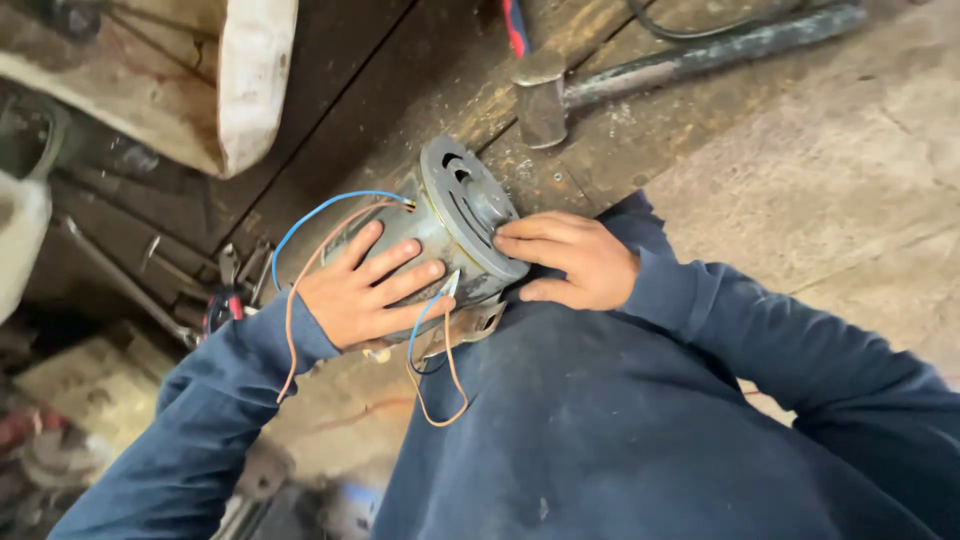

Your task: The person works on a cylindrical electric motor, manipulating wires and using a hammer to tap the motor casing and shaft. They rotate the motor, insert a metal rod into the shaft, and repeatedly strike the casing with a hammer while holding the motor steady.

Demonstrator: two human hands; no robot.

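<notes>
Motor (440,235) sits tilted on the worn workbench (800,180), pressed against your body so it cannot roll. Your left hand (365,290) lies spread, fingers open, across its housing; your right hand (570,260) curls loosely against the slotted end cap, steadying it. Blue and orange wires (300,260) hang free; a hammer (600,85) rests beyond.

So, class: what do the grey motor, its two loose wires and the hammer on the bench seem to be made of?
Motor: probably cast metal, dull grey with a slotted end plate. Wires: blue and orange plastic-looking insulation; bare tips look metallic. Hammer: dark, worn metal head; its handle also looks like grimy metal, though that is less certain. Left hand and right hand rest on the motor.
</notes>
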